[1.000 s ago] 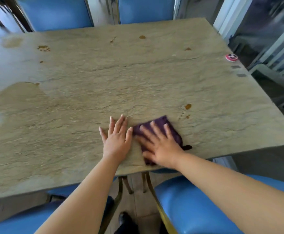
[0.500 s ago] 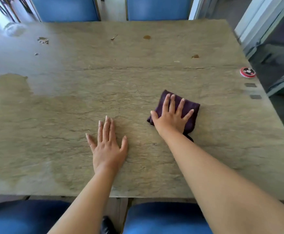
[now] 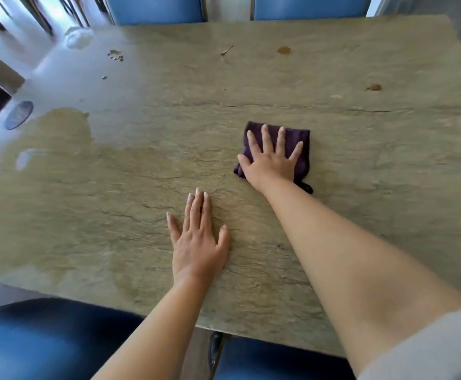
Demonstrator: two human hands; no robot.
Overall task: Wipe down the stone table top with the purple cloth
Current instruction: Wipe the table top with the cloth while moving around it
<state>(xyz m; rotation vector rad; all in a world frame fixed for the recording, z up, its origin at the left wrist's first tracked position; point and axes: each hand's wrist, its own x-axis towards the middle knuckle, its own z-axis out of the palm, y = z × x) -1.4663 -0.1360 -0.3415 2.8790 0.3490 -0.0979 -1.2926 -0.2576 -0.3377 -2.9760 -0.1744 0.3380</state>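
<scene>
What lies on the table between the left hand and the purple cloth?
Only bare stone table top lies between left hand and purple cloth, per the head view.

Arms: 2, bare from wrist to well above the elbow.
Left hand (image 3: 196, 242): bare, no ring or watch visible.
Right hand (image 3: 271, 157): bare.
Sleeve (image 3: 429, 349): grey fabric, right upper arm.

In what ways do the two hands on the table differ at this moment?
The right hand presses on the purple cloth; the left hand rests on the bare stone table top. The right hand's fingers are spread, the left hand's mostly together. The right hand reaches farther across. Both lie flat, palm down.
</scene>
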